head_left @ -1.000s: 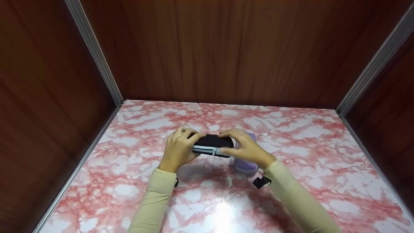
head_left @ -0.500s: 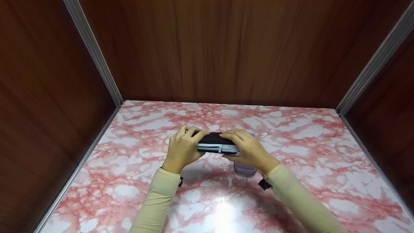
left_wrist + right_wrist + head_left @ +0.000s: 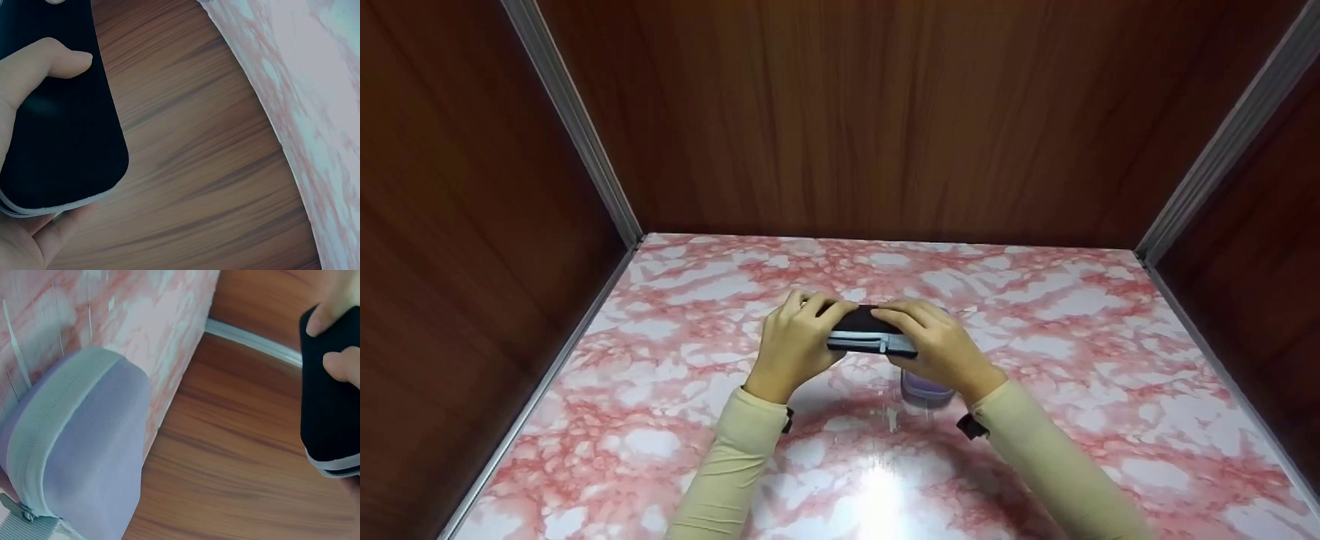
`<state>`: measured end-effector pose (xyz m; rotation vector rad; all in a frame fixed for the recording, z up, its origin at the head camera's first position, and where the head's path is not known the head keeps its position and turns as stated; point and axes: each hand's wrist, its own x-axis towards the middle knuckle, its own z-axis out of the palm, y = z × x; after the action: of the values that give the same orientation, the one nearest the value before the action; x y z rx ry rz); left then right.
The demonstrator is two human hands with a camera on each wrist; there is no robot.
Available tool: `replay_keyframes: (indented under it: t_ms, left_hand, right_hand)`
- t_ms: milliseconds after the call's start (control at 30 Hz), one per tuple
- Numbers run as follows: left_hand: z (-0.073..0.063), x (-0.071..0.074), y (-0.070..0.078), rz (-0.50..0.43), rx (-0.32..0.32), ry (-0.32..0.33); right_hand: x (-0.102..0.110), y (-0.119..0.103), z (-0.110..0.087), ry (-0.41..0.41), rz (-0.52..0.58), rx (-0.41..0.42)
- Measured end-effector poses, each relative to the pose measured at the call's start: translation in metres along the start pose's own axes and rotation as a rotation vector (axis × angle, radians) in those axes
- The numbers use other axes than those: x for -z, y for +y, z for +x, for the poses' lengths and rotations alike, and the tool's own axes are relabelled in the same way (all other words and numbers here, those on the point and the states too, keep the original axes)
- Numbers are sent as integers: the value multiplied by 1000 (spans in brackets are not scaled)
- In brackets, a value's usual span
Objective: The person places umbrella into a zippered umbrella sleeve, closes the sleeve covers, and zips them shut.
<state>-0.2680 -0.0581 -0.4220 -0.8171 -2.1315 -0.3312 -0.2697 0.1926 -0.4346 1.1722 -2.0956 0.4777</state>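
Observation:
Both hands hold a black zippered pencil case [image 3: 860,319] with a pale grey-blue zip band, raised over the marbled table. My left hand [image 3: 799,341] grips its left end, fingers over the top and thumb beneath. At the other end my right hand [image 3: 941,345] grips it, fingertips on top, thumb mostly hidden below. The zip pull shows on the band facing me. In the left wrist view, the black pencil case [image 3: 67,129] has a digit pressed on its flat face. Below my right hand lies a purple pencil case [image 3: 104,444] with a pale zip band, mostly covered in the head view.
The table [image 3: 660,420] has a red-and-white marbled top with a bright glare near the front. Dark wood panels [image 3: 847,127] enclose its back and sides, with metal strips [image 3: 577,120] at the corners. Black wrist straps [image 3: 973,426] show below the sleeves.
Both hands and the black pencil case have moved slightly right, and it covers more of the purple one. My right thumb has shifted from the zip band to below the case.

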Motion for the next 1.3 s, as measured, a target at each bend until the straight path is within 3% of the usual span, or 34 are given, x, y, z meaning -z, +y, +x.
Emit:
replay_keyframes:
  t_ms: [367, 633, 933, 1300]
  left_hand:
    - [4, 3, 1, -123, -50, -8]
    - [8, 4, 10, -248, -115, 100]
    - [7, 0, 26, -131, -129, 259]
    - [13, -4, 34, -133, -81, 228]
  right_hand:
    - [4, 4, 2, 51, -9, -11]
    - [5, 5, 4, 62, -46, -10]
    - [8, 5, 7, 47, -68, -35]
    - [4, 4, 6, 84, -88, -24]
